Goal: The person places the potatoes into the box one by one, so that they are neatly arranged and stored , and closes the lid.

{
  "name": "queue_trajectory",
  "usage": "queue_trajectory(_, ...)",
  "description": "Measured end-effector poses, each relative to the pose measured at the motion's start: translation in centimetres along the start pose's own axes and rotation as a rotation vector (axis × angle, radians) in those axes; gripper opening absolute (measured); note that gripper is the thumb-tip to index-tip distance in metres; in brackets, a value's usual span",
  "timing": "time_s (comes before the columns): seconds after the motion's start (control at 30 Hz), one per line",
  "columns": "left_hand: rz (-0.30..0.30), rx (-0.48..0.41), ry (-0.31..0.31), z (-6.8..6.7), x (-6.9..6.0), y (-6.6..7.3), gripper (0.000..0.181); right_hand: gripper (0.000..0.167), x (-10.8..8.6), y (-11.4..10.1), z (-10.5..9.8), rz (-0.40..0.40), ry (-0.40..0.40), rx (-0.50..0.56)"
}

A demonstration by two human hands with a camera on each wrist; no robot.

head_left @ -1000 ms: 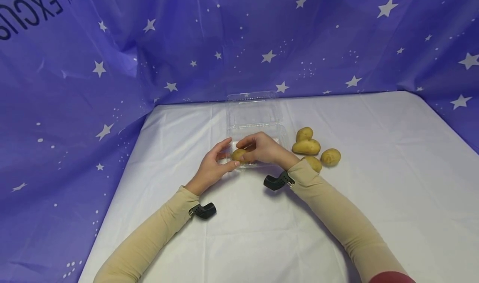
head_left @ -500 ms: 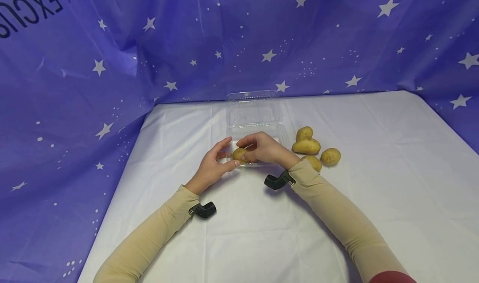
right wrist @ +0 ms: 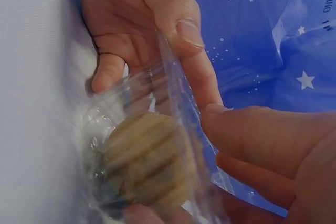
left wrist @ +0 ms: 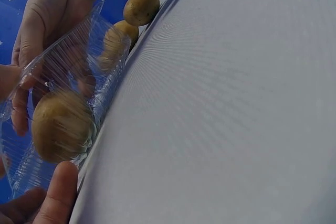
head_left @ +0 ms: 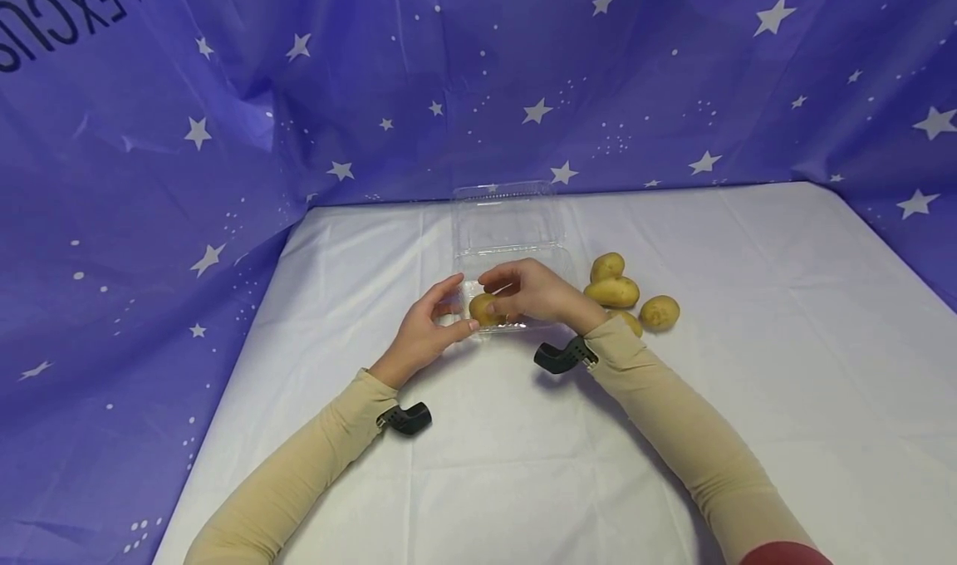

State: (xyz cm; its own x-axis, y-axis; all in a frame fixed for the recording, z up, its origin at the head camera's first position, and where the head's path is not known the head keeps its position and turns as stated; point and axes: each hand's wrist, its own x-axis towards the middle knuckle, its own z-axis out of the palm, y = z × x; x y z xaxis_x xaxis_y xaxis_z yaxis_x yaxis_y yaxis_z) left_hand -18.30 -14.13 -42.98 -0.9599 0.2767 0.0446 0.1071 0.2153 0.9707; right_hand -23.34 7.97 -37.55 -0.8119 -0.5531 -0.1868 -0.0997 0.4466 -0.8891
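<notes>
My left hand (head_left: 426, 336) rests at the left end of a clear plastic container (head_left: 516, 328), thumb by its front edge and fingers beside its left wall. In the container's left part lies a potato (head_left: 482, 309). My right hand (head_left: 542, 295) is over the container with its fingers loosely spread, its thumb overlapping the potato's right side. Through the clear wall, the left wrist view shows the potato (left wrist: 62, 125) low in the container, with my right hand (left wrist: 55, 19) beyond. The potato (right wrist: 149, 161) looks blurred in the right wrist view.
The container's lid (head_left: 508, 220) stands open at the back. On the white table, right of the container, are several potatoes: two touching (head_left: 613, 292), one apart (head_left: 660, 313), and one partly behind my right wrist (head_left: 630, 322). A blue starry cloth (head_left: 523, 66) hangs behind.
My right hand has shifted slightly right and its fingers have spread from the potato, which shows more and sits a little farther right. My left hand has not moved.
</notes>
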Motion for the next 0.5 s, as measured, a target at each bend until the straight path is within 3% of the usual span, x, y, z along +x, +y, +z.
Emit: queue_trajectory(0.5, -0.002, 0.008, 0.004, -0.06, 0.09, -0.19, 0.078, 0.049, 0.19, 0.35, -0.07, 0.012, -0.017, 0.021)
